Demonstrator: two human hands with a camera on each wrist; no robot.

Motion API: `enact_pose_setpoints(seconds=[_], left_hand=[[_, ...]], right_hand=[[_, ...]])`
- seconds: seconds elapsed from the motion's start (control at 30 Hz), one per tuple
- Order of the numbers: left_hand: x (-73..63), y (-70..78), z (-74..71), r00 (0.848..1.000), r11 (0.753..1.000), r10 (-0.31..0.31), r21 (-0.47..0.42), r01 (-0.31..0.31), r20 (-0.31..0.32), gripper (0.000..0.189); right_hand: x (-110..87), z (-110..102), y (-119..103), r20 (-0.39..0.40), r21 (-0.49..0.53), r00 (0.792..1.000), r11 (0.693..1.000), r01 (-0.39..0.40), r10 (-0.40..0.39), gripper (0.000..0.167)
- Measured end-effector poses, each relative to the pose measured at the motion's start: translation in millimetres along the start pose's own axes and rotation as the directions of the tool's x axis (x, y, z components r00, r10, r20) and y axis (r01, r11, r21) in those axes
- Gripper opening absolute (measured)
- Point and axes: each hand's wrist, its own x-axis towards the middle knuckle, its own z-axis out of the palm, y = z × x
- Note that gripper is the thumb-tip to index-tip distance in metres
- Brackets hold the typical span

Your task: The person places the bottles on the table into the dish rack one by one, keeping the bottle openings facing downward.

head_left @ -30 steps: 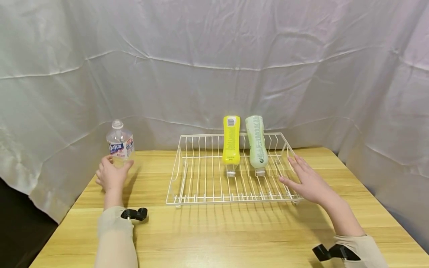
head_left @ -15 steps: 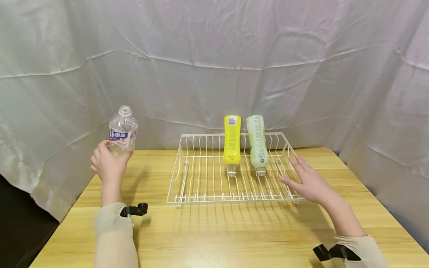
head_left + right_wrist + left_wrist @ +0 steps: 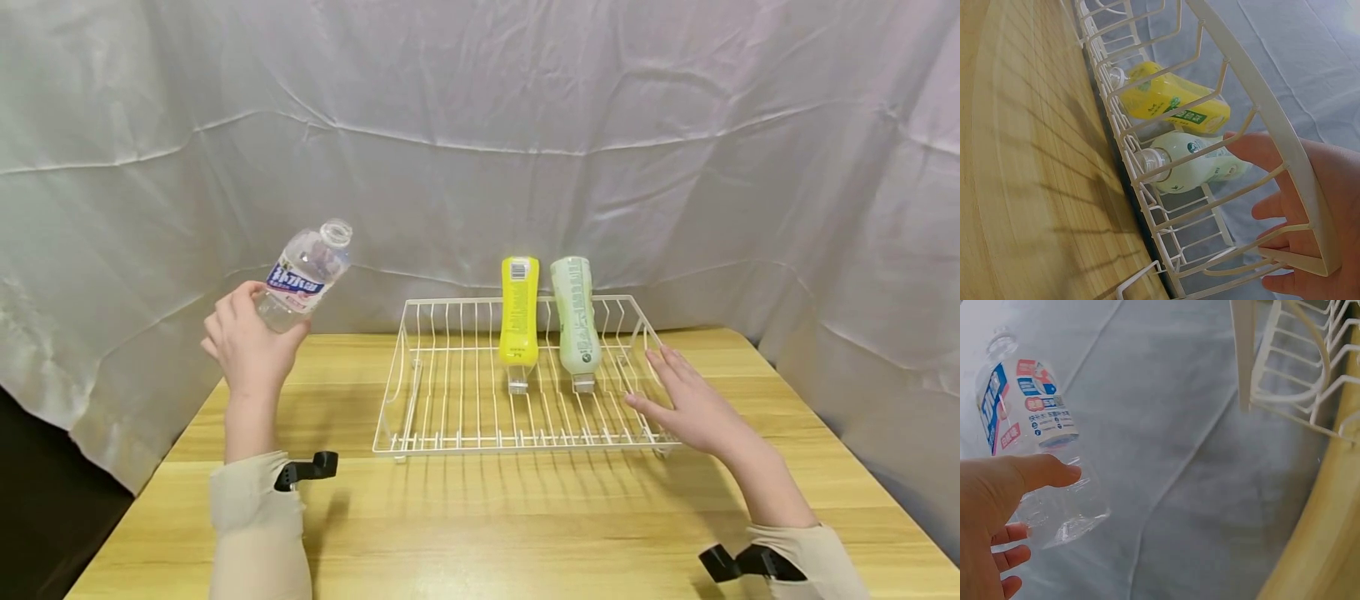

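Observation:
My left hand [image 3: 255, 346] grips the lower part of a clear plastic bottle [image 3: 303, 271] with a blue, white and pink label. The bottle is held in the air above the table's left side, its uncapped mouth tipped up and to the right. In the left wrist view my thumb lies across the bottle [image 3: 1072, 487] near its base. My right hand [image 3: 690, 404] is at the right end of a white wire dish rack [image 3: 480, 450], fingers extended. In the right wrist view, the fingers show behind the rack's wires; whether they press on it I cannot tell.
A yellow-labelled bottle [image 3: 517, 317] and a pale green bottle [image 3: 576, 321] lean neck-down in the rack, side by side. The wooden table [image 3: 480, 525] carries the rack. A grey cloth [image 3: 465, 192] hangs behind and at both sides.
My left hand has lifted the clear bottle off the table, raised it and tilted it to the right. My right hand and the rack stay about where they were.

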Motion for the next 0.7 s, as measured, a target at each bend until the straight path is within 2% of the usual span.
enact_pose_setpoints(seconds=[0.2,0.43,0.53,0.7], left_hand=[[-7.0,22.0,-2.7,0.991,0.991,0.133,0.019,-0.133,0.008,0.069],[-17.2,41.3,-1.0,0.959,0.959,0.284,0.018,-0.284,-0.021,0.068],[-22.8,49.9,0.0,0.944,0.944,0.329,0.029,-0.329,-0.005,0.067],[-32.0,64.4,5.2,0.921,0.920,0.386,0.054,-0.389,0.061,0.069]], right_hand=[[-0.6,0,-1,0.000,-0.004,1.000,1.000,0.005,-0.005,0.093],[-1.5,0,-1,0.004,-0.004,1.000,1.000,-0.003,0.003,0.094],[-1.6,0,-2,0.001,-0.001,1.000,1.000,0.003,-0.003,0.094],[-1.9,-2,-3,-0.004,-0.001,1.000,1.000,0.009,-0.009,0.093]])
